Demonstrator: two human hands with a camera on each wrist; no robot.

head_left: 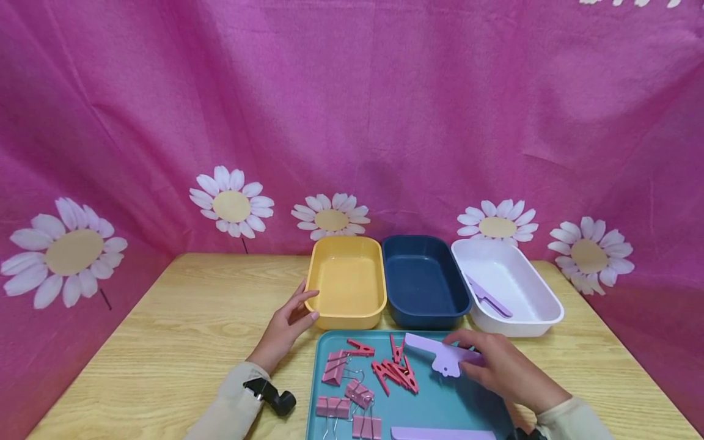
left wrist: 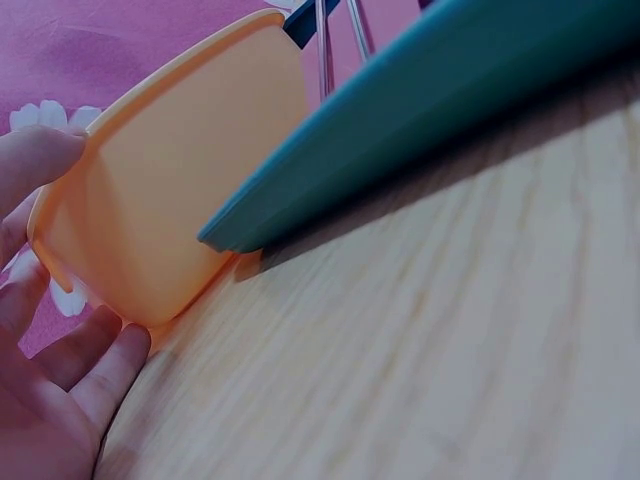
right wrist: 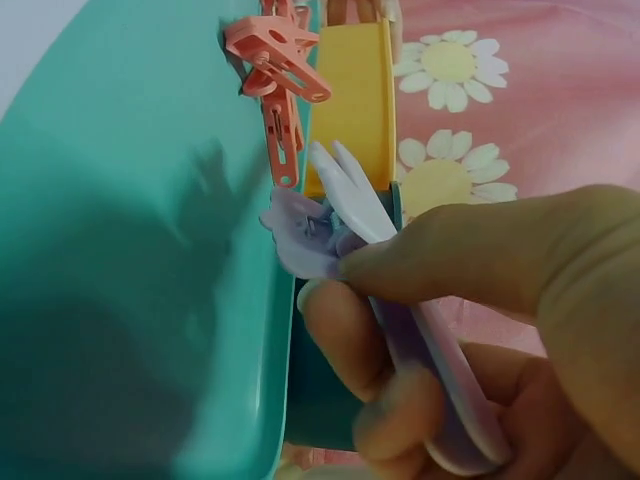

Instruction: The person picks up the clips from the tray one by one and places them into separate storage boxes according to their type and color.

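My right hand (head_left: 508,366) pinches a purple bag clip (head_left: 447,355) with a scalloped grip, over the back right of the teal tray (head_left: 440,400). In the right wrist view, thumb and fingers grip the clip's long bar (right wrist: 400,330), and the spring shows near its grip. My left hand (head_left: 286,327) holds the left front corner of the yellow bin (head_left: 346,284), one finger over its rim. Several red clothespins (head_left: 398,373) and several pink binder clips (head_left: 334,366) lie on the tray. Another purple bag clip (head_left: 442,434) lies at the tray's near edge, partly cut off.
Right of the yellow bin stand a navy bin (head_left: 426,315) and a white bin (head_left: 536,318). One purple clip (head_left: 488,296) lies inside the white bin. A pink curtain (head_left: 352,122) with daisies hangs behind the wooden table (head_left: 165,342).
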